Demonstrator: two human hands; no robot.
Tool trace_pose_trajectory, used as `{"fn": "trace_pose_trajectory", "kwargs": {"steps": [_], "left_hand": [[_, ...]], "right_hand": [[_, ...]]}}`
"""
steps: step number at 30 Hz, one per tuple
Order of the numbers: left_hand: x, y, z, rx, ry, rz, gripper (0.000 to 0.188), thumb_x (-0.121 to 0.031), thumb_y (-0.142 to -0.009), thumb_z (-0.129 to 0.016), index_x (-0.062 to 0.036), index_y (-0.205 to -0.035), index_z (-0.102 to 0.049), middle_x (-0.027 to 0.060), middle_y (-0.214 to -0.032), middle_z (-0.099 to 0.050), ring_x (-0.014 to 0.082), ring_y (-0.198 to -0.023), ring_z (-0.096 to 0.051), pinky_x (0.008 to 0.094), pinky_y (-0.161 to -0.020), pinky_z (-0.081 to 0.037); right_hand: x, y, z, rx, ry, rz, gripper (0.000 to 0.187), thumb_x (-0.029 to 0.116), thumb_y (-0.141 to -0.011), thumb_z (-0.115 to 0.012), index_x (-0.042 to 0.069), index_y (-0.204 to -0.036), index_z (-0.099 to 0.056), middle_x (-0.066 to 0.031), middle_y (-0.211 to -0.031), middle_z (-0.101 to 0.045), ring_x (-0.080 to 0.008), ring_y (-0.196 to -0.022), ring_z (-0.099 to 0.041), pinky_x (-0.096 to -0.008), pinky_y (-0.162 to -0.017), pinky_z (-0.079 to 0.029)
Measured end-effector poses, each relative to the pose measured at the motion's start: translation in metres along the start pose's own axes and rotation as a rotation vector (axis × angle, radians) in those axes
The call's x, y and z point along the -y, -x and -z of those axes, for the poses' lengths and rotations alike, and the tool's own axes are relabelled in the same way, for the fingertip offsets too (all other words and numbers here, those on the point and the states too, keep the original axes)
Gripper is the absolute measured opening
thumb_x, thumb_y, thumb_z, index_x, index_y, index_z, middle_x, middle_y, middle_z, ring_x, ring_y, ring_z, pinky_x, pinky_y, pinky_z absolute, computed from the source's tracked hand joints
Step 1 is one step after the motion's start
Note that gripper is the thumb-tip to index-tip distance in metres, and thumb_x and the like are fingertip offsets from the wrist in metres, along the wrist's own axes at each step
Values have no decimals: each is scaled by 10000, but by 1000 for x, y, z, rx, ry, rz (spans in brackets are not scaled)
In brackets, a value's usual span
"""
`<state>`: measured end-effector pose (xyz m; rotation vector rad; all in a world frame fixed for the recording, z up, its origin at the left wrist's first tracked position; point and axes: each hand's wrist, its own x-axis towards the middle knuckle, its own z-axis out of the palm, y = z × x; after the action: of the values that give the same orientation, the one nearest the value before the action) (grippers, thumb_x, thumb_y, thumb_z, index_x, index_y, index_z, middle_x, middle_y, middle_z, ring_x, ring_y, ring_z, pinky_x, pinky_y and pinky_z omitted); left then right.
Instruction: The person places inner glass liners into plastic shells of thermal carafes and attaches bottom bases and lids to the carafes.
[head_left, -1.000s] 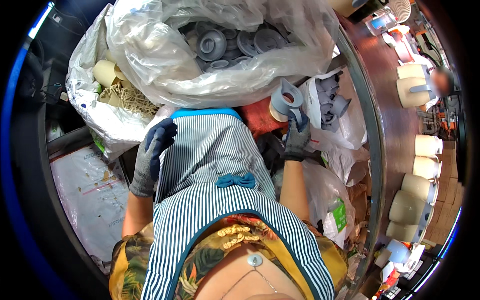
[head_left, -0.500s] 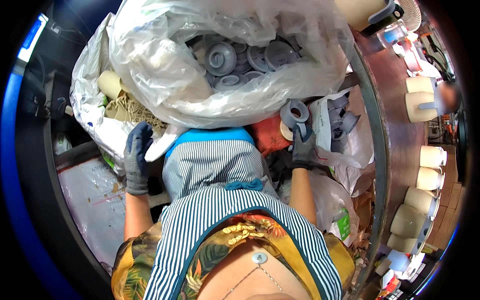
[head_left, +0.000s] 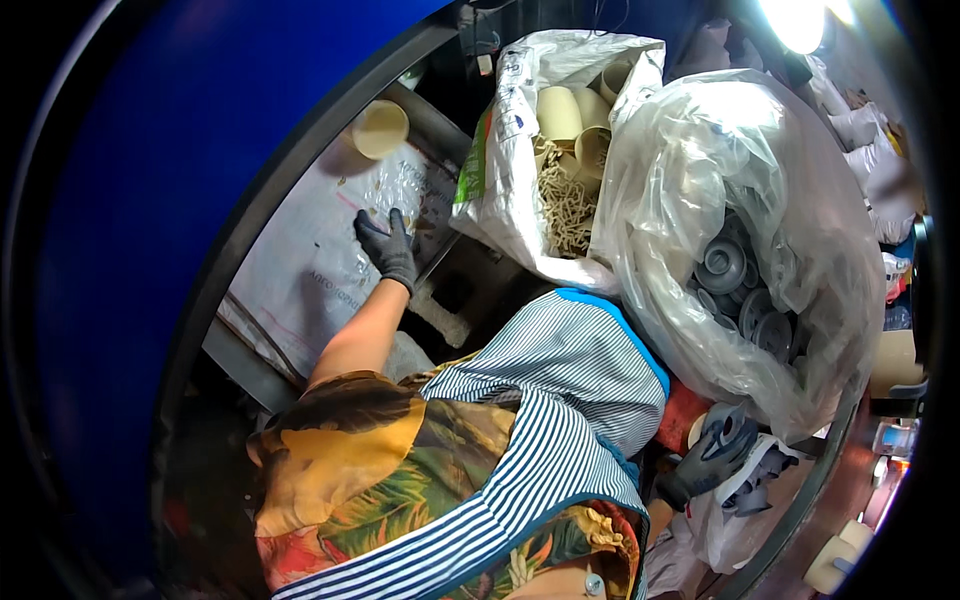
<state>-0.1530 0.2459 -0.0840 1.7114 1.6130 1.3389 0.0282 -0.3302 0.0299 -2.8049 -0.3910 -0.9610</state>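
My left hand (head_left: 388, 245), in a grey glove, reaches out with thumb and fingers apart on a pale, plastic-wrapped flat surface (head_left: 310, 260). Beyond its fingertips is a cream cup-shaped part (head_left: 380, 130). My right hand (head_left: 712, 460), gloved too, is closed low at the right around a grey plastic ring-shaped part (head_left: 730, 414), mostly hidden by the glove. Right beside that hand, a plastic bag (head_left: 715, 535) holds grey parts (head_left: 760, 485). Something red (head_left: 680, 408) shows between my apron and the right hand.
A white sack (head_left: 510, 185) with cream cups (head_left: 558, 112) and beige curly pieces (head_left: 568, 205) stands ahead. Next to it, a large clear bag (head_left: 650, 200) contains grey round parts (head_left: 725, 262). A dark metal rim (head_left: 215, 270) curves along the left; cream containers (head_left: 840, 558) sit far right.
The view has swung left. My left hand has moved from beside the white sack out onto the wrapped surface. The right hand stays by the bag of grey parts.
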Motion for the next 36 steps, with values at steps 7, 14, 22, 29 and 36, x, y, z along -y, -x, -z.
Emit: {"fn": "trace_pose_trajectory", "kwargs": {"steps": [7,14,22,29,36], "left_hand": [[28,-50,-36,153,-257,310,1217,-707,-628,-721,-120,-1521,-138,271,-1548,-122,452,-1411,-195,527,-1116,-262],[121,-89,-45,415,11,749,1213,-592,-585,-827,-57,-1493,-226,246,-1505,-259,347,-1360,-338,483,-1078,-336],[74,-58,-14,400,340,-54,1002,-279,-662,-882,28,-1427,-313,164,-1385,-451,270,-1229,-485,361,-1007,-431],[-194,80,82,1282,832,-553,1128,-312,-660,-875,-2,-1493,-181,144,-1451,-370,246,-1344,-369,381,-1111,-297],[-277,159,100,1083,618,-1513,661,-359,-778,-739,-85,-1339,-522,103,-1344,-506,321,-1281,-449,490,-1100,-334]], "right_hand": [[38,-8,22,-31,-207,91,466,178,-896,-632,9,-1311,-503,-213,-1362,-489,-406,-1254,-463,-482,-1046,-365],[76,1,38,26,-185,100,447,138,-878,-638,9,-1290,-524,-215,-1341,-507,-396,-1239,-479,-482,-1028,-372],[101,1,53,205,-331,21,406,123,-857,-645,-17,-1231,-569,-210,-1323,-528,-383,-1223,-495,-462,-1026,-371],[188,-61,52,427,-1026,448,1270,383,-542,-916,-44,-1486,-181,-224,-1512,-288,-348,-1388,-322,-434,-1139,-255],[127,-15,18,352,-1045,108,1215,415,-605,-881,-5,-1485,-157,-248,-1440,-357,-412,-1326,-380,-471,-1101,-315]]}}
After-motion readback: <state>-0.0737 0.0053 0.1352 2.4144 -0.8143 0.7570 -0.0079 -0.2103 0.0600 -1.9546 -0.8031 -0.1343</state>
